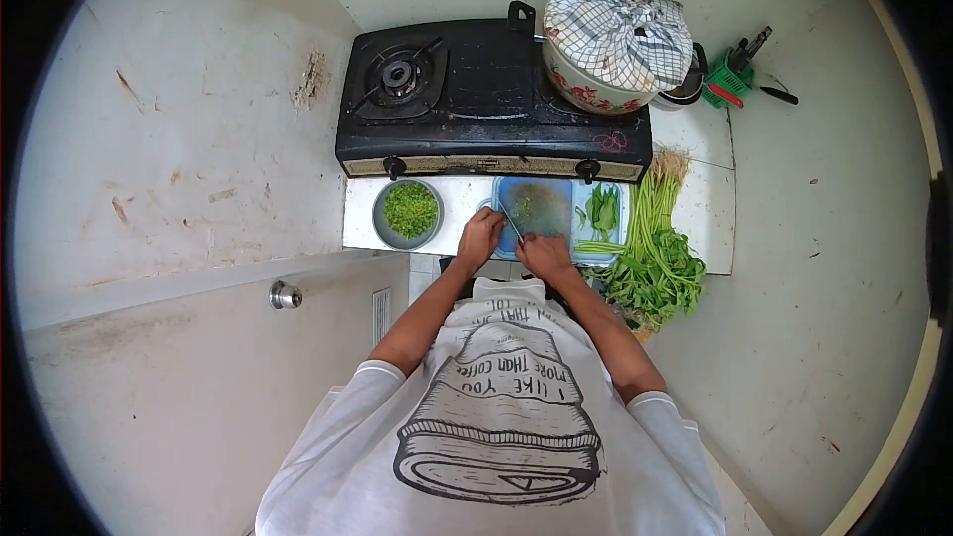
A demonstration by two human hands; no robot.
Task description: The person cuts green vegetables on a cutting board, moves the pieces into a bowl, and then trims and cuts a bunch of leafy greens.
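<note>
A knife [512, 223] slants over the blue cutting board [561, 201], its handle in my right hand [544, 254], whose fingers are wrapped round it. At the board's left edge, my left hand [482, 232] has its fingers curled together close to the blade; whether they pinch the blade or something small is hidden. A few green bits lie on the board past the knife. Cut green leaves [602, 210] lie in the light-blue tray [622, 201] at the board's right. Left of my hands stands a grey bowl [378, 228] of finely chopped greens [410, 209].
Behind the board stands a black gas stove [486, 89], bearing a cloth-wrapped floral pot [606, 89]. A bunch of leafy stalks [655, 248] hangs over the counter's front edge at right. A green basket [730, 77] with knives sits farther back. A wall rises on the left.
</note>
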